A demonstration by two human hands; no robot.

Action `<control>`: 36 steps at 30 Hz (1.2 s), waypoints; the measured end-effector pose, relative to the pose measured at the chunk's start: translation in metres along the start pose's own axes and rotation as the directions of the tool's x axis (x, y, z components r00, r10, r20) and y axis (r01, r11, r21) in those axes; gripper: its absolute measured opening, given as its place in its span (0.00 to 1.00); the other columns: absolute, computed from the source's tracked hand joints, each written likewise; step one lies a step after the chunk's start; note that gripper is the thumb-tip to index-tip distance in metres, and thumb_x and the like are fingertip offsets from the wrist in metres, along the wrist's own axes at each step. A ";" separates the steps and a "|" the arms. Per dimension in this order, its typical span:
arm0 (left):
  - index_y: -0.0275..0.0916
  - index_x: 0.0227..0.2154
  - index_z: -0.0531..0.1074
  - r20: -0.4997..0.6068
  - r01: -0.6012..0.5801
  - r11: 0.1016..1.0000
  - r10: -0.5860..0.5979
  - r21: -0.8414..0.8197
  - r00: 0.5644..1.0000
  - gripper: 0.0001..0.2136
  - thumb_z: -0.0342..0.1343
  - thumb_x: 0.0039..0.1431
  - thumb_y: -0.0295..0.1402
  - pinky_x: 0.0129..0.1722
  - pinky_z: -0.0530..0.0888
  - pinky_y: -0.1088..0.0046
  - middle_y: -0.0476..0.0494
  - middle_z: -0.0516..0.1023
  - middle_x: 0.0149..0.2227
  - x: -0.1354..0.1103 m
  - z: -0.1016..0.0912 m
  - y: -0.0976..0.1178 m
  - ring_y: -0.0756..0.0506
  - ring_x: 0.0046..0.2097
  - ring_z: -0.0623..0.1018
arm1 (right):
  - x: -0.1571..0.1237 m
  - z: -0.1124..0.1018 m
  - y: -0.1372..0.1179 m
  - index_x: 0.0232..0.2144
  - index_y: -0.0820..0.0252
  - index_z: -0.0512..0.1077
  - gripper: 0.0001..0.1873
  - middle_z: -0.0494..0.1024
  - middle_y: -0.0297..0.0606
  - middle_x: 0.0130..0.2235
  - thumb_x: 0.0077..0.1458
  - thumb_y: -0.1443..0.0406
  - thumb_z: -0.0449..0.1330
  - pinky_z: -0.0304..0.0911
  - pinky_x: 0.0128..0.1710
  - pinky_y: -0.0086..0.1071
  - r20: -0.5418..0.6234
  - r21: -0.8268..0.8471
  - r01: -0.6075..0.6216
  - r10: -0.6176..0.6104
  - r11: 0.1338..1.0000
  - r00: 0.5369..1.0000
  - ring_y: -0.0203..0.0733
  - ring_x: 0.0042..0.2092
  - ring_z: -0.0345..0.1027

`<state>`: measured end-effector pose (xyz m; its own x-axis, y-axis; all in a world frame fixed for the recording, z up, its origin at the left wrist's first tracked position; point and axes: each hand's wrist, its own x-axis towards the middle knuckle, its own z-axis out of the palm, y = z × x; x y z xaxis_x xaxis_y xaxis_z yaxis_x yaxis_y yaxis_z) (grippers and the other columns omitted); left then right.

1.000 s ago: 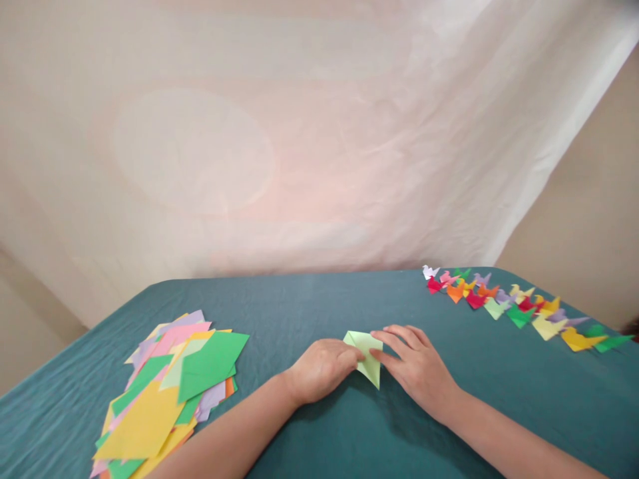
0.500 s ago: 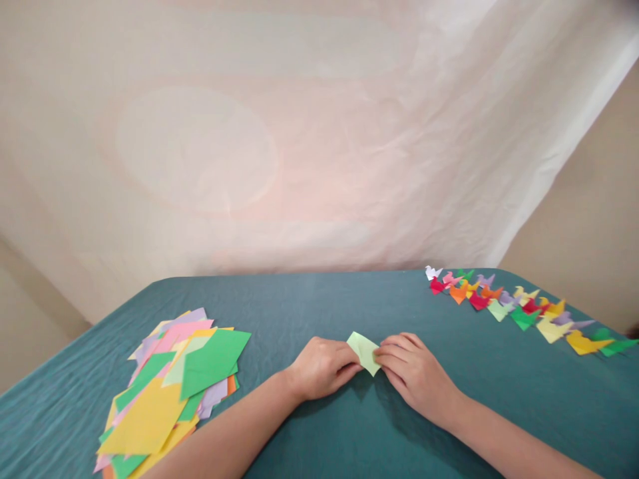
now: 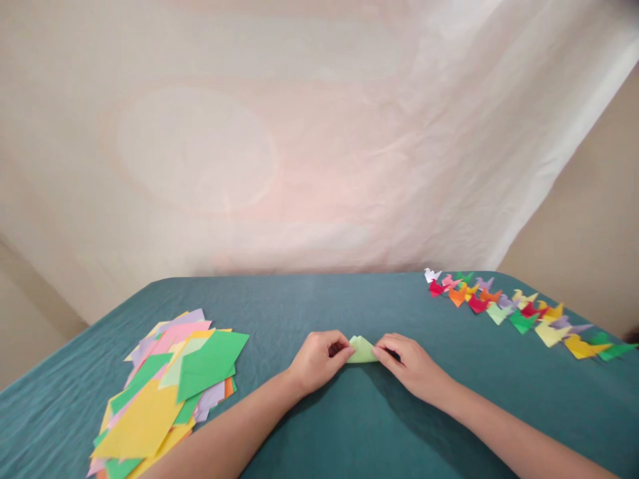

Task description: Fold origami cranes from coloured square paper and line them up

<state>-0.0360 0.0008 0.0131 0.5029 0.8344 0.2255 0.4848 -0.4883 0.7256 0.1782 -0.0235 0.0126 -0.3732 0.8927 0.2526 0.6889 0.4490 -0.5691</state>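
Between my two hands is a light green piece of origami paper (image 3: 362, 350), folded into a low triangle with its point away from me and a straight edge toward me. My left hand (image 3: 322, 361) pinches its left corner between thumb and fingertips. At the right corner, the thumb and fingers of my right hand (image 3: 405, 362) grip the paper the same way. The inner folds are too small to make out.
A loose pile of coloured paper squares (image 3: 144, 419) lies to the left beside my forearm. Several small folded paper birds (image 3: 524, 320) stand in rows at the right. Dark green cloth covers the table (image 3: 279, 303); a pale sheet (image 3: 319, 146) hangs behind.
The light green paper has gone from a diamond shape to a low triangle with its fold toward me. Both hands have shifted their pinch to its side corners.
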 end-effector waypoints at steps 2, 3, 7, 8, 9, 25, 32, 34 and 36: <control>0.36 0.29 0.71 -0.019 0.033 0.998 -0.035 -0.053 0.999 0.09 0.50 0.58 0.36 0.29 0.68 0.80 0.49 0.75 0.28 0.002 0.002 -0.004 0.52 0.29 0.72 | 0.008 0.001 0.002 0.26 0.59 0.68 0.13 0.71 0.33 0.27 0.60 0.62 0.49 0.56 0.31 0.29 0.034 0.033 -0.035 0.034 0.999 0.999 0.37 0.31 0.64; 0.36 0.30 0.71 -0.028 0.045 0.996 -0.047 -0.075 0.998 0.09 0.50 0.58 0.35 0.30 0.69 0.79 0.48 0.75 0.28 0.003 0.003 -0.005 0.51 0.30 0.73 | 0.011 0.002 0.004 0.26 0.59 0.67 0.13 0.70 0.33 0.26 0.59 0.62 0.49 0.55 0.30 0.29 0.045 0.044 -0.055 0.053 0.997 0.998 0.37 0.29 0.63; 0.37 0.39 0.69 -0.083 0.055 0.993 -0.064 -0.108 0.994 0.09 0.52 0.56 0.34 0.30 0.72 0.79 0.46 0.74 0.35 0.003 0.002 -0.008 0.49 0.36 0.74 | 0.017 0.007 0.010 0.25 0.59 0.66 0.10 0.69 0.33 0.27 0.57 0.63 0.52 0.55 0.30 0.29 0.012 0.056 -0.083 0.083 0.995 0.997 0.37 0.30 0.63; 0.37 0.41 0.68 -0.100 0.035 0.996 -0.044 -0.085 0.994 0.10 0.52 0.57 0.34 0.30 0.72 0.79 0.45 0.74 0.37 0.002 0.001 -0.007 0.49 0.38 0.74 | 0.017 0.008 0.011 0.25 0.59 0.66 0.10 0.69 0.33 0.27 0.56 0.63 0.52 0.55 0.30 0.29 0.006 0.056 -0.084 0.084 0.995 0.996 0.36 0.30 0.63; 0.38 0.42 0.68 -0.114 0.002 0.999 -0.007 -0.042 0.993 0.11 0.52 0.57 0.34 0.32 0.73 0.78 0.44 0.73 0.40 0.001 0.000 -0.004 0.48 0.40 0.74 | 0.017 0.009 0.012 0.25 0.59 0.66 0.09 0.69 0.33 0.27 0.56 0.63 0.52 0.55 0.30 0.29 0.003 0.056 -0.084 0.084 0.995 0.996 0.36 0.30 0.63; 0.36 0.61 0.46 0.325 -0.266 0.786 0.088 0.558 0.942 0.31 0.32 0.62 0.51 0.61 0.48 0.63 0.41 0.47 0.64 -0.042 0.006 0.042 0.43 0.64 0.47 | 0.014 0.017 0.012 0.22 0.59 0.62 0.10 0.65 0.33 0.30 0.55 0.67 0.51 0.56 0.30 0.29 -0.052 0.036 -0.040 0.042 0.999 0.998 0.34 0.29 0.61; 0.37 0.62 0.43 0.331 -0.243 0.812 0.066 0.530 0.941 0.31 0.31 0.62 0.51 0.62 0.47 0.63 0.42 0.45 0.64 -0.040 0.008 0.039 0.43 0.64 0.46 | 0.014 0.018 0.013 0.22 0.59 0.62 0.09 0.64 0.33 0.31 0.54 0.67 0.52 0.58 0.31 0.29 -0.055 0.024 -0.048 0.049 0.999 0.997 0.34 0.30 0.61; 0.37 0.62 0.43 0.332 -0.226 0.828 0.052 0.512 0.942 0.31 0.31 0.62 0.51 0.62 0.47 0.62 0.41 0.45 0.64 -0.040 0.009 0.038 0.42 0.64 0.45 | 0.014 0.018 0.013 0.22 0.59 0.62 0.09 0.64 0.33 0.30 0.54 0.67 0.52 0.58 0.31 0.29 -0.058 0.021 -0.055 0.056 0.998 0.997 0.34 0.30 0.62; 0.37 0.62 0.43 0.335 -0.212 0.840 0.039 0.499 0.941 0.31 0.32 0.62 0.51 0.62 0.47 0.62 0.41 0.44 0.64 -0.041 0.009 0.038 0.42 0.64 0.45 | 0.014 0.019 0.013 0.22 0.59 0.62 0.09 0.64 0.33 0.30 0.54 0.67 0.52 0.58 0.31 0.29 -0.064 0.014 -0.065 0.066 0.998 0.996 0.35 0.30 0.62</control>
<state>-0.0312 -0.0541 0.0255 0.7320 0.6809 0.0231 0.6576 -0.7150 0.2373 0.1704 -0.0062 -0.0057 -0.2864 0.9209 0.2643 0.7031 0.3895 -0.5950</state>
